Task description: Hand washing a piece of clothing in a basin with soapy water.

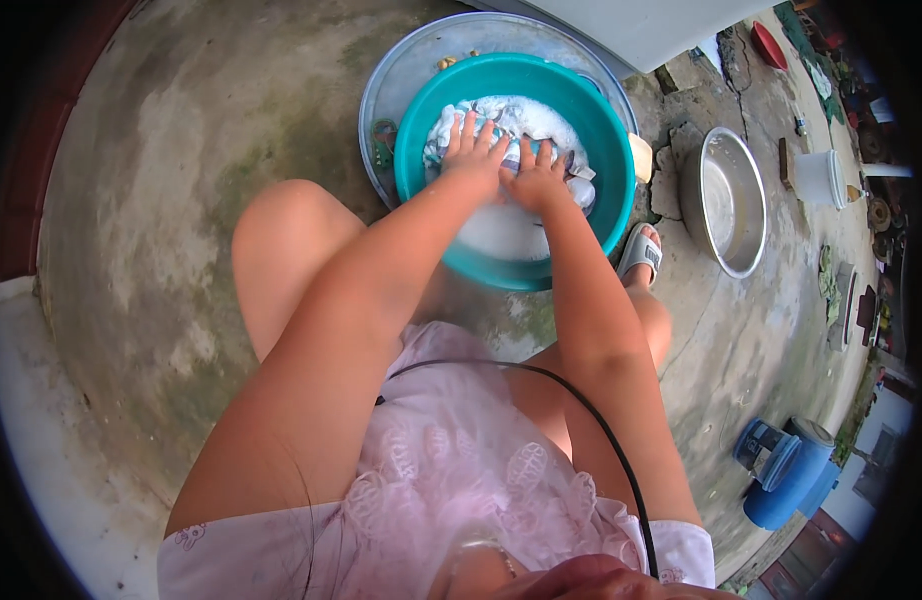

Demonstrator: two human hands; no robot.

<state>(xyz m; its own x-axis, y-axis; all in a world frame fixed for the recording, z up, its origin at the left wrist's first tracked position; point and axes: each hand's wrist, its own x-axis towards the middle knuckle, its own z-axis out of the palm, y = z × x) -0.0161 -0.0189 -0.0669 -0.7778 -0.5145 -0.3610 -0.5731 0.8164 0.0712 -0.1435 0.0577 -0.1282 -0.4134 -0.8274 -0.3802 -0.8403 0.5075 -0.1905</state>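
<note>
A teal plastic basin [412,187] stands before me, with wet striped cloth [532,154] and white suds [506,232] in it. My left hand [474,159] rests palm down on the cloth, fingers spread upward. Close beside it, my right hand [539,181] also presses on the cloth with its fingers apart. Neither hand is closed around anything; the palms' undersides are hidden. Under the basin lies a round, grey metal-looking tray [401,60].
A cream block [641,158] sits by the basin's right rim. Further right are a metal bowl [723,202], a white bucket [819,178] and blue barrels [780,487]. A white cabinet-like surface [641,26] stands behind the tray. A black cable [581,401] crosses my lap.
</note>
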